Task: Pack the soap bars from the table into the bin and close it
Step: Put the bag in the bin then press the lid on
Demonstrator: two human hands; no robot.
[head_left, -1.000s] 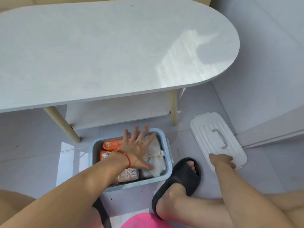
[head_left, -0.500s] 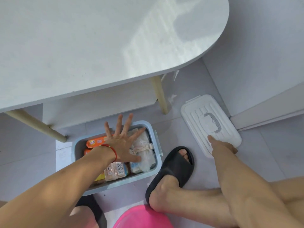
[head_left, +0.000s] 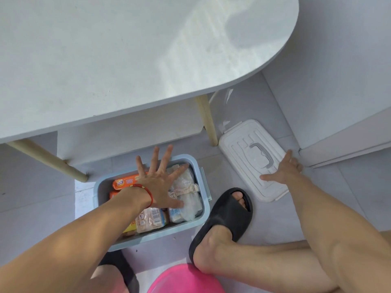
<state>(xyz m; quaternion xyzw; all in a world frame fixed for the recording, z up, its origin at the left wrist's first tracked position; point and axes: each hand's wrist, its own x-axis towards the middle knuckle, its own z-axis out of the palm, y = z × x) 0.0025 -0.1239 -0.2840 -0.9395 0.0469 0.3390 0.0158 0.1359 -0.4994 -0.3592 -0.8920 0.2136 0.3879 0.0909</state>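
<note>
A light blue bin [head_left: 206, 210] stands on the floor under the table edge, lid off. Several wrapped soap bars fill it: orange packs [head_left: 124, 182] at the left, a pink pack [head_left: 151, 219] in front, white wrapped ones [head_left: 188, 195] at the right. My left hand [head_left: 157, 182] lies flat on the soaps with fingers spread, a red string on the wrist. The white lid [head_left: 243, 153] with a grey handle lies on the floor to the bin's right. My right hand [head_left: 282, 170] rests spread on the lid's near right part, holding nothing.
The white oval table [head_left: 127, 60] fills the upper view, its wooden legs [head_left: 208, 121] standing beside the bin and lid. My foot in a black slipper [head_left: 224, 216] sits between bin and lid. A pink stool [head_left: 186, 280] is at the bottom. A white wall base [head_left: 349, 140] runs at the right.
My right hand has slid further onto the lid and spread its fingers. The left hand stays pressed flat on the soaps. The view has shifted left and downward.
</note>
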